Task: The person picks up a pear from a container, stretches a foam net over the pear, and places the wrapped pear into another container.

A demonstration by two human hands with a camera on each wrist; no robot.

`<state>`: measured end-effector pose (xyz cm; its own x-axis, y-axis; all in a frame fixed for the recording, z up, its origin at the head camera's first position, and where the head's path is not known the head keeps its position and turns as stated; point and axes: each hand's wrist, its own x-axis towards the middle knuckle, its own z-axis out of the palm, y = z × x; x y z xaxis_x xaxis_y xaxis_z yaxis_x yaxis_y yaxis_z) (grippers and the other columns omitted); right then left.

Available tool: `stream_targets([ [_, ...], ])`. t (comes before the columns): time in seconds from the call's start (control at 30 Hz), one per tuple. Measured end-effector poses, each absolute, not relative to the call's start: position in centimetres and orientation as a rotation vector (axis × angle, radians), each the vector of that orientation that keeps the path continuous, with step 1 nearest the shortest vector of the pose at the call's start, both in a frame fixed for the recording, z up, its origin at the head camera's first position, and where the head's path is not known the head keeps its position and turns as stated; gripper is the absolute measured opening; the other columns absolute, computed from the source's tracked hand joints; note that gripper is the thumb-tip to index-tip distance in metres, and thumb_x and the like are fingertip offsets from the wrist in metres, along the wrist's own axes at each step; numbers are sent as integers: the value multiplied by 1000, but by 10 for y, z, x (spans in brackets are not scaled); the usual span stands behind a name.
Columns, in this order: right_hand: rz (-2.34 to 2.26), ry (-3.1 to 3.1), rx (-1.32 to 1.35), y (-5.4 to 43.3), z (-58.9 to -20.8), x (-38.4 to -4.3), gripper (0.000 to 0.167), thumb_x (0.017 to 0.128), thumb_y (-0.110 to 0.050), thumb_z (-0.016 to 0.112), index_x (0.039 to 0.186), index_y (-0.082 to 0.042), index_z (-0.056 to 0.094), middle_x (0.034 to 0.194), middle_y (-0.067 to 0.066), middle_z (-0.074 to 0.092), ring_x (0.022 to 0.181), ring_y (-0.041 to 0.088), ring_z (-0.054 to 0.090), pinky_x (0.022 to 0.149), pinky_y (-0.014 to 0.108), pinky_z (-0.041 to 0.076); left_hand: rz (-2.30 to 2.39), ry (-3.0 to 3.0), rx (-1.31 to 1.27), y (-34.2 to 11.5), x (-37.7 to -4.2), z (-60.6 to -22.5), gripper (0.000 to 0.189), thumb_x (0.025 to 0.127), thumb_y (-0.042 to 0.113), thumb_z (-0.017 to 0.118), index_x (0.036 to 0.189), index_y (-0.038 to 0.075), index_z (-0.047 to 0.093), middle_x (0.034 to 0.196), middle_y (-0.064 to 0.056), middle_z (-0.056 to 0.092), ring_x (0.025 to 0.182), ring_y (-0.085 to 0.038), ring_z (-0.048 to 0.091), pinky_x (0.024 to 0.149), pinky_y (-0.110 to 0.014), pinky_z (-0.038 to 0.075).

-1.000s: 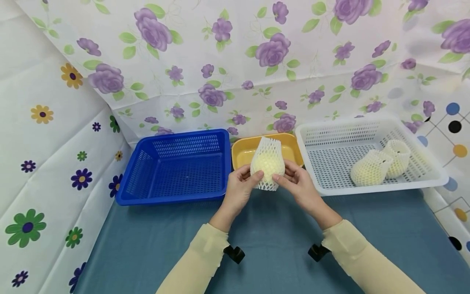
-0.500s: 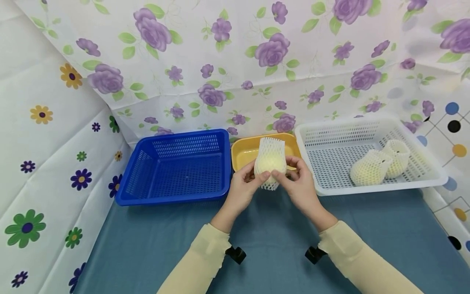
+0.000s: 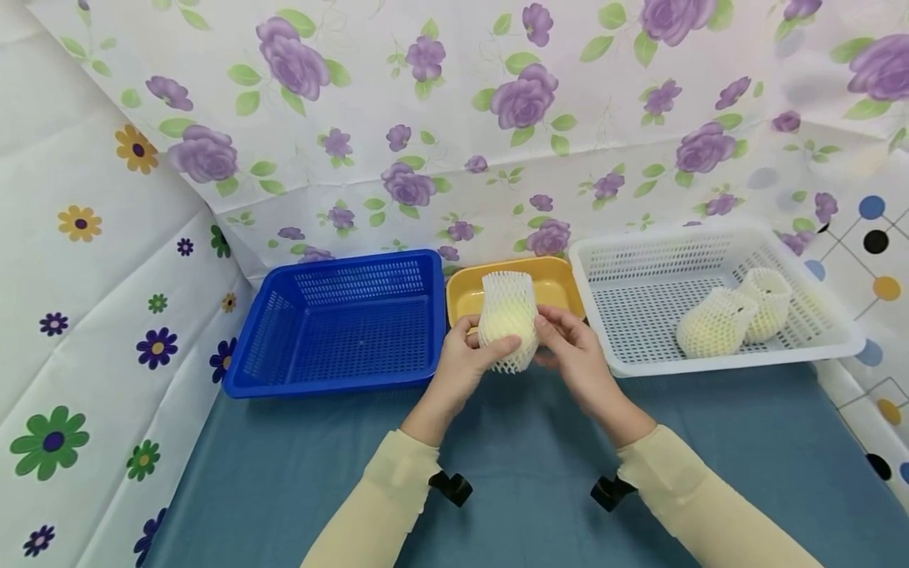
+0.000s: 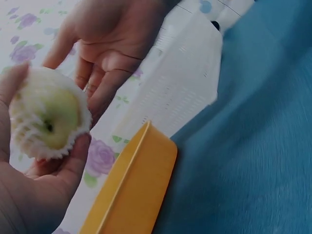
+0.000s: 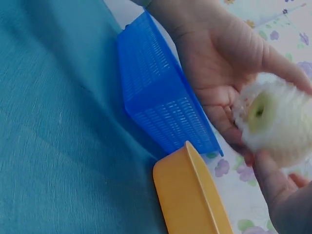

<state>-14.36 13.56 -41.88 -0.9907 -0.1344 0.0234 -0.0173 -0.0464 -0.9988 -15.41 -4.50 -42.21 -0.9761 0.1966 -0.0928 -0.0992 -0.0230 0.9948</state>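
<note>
A pale green apple (image 4: 61, 114) in a white foam net sleeve (image 3: 508, 315) is held up in front of the yellow tray. My left hand (image 3: 461, 359) grips it from the left, thumb across its front. The apple's dark hollow shows through the net's open end in both wrist views. My right hand (image 3: 574, 351) is at the net's right side, its fingertips touching the foam; its fingers look fairly straight in the left wrist view. Part of the right hand's fingers is hidden behind the fruit. Two more net-wrapped fruits (image 3: 712, 323) lie in the white basket (image 3: 642, 365).
A blue basket (image 3: 334, 386) stands on the left, with the small yellow tray (image 3: 461, 278) between it and the white basket. All three sit at the back of the blue-green tablecloth (image 3: 525, 473), against a flowered sheet (image 3: 327, 95).
The apple has shifted right, then back left and turned slightly. Both thumbs met at its front half a second ago; now the right thumb has moved off to the right side.
</note>
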Motion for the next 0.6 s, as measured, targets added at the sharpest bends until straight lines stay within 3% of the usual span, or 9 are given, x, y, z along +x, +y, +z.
stream_targets([
  [0.13, -2190, 2006, -220, 137, -418, -144, 54, 92, -39, 57, 135, -9, 46, 120, 12, 56, 104, 17, 63, 83, 41, 54, 2224, 1882, 119, -49, -155, -421, 55, 83, 43, 68, 123, 9, 53, 109, -11, 67, 93, -16, 67, 80, -31, 56],
  [0.23, -2157, 1996, -237, 136, -416, -144, 59, 88, -36, 63, 138, -12, 43, 126, 12, 55, 110, 18, 61, 84, 36, 55, 2249, 1858, 145, -50, -155, -422, 52, 87, 42, 63, 125, 9, 55, 113, -11, 66, 94, -14, 65, 82, -30, 55],
  [0.6, -2165, 2067, -136, 133, -418, -144, 67, 79, -33, 74, 136, -10, 46, 129, 14, 56, 115, 20, 59, 83, 26, 54, 2241, 1928, 235, -49, -145, -410, 51, 84, 27, 68, 129, 6, 54, 118, -13, 65, 101, -16, 66, 86, -30, 54],
])
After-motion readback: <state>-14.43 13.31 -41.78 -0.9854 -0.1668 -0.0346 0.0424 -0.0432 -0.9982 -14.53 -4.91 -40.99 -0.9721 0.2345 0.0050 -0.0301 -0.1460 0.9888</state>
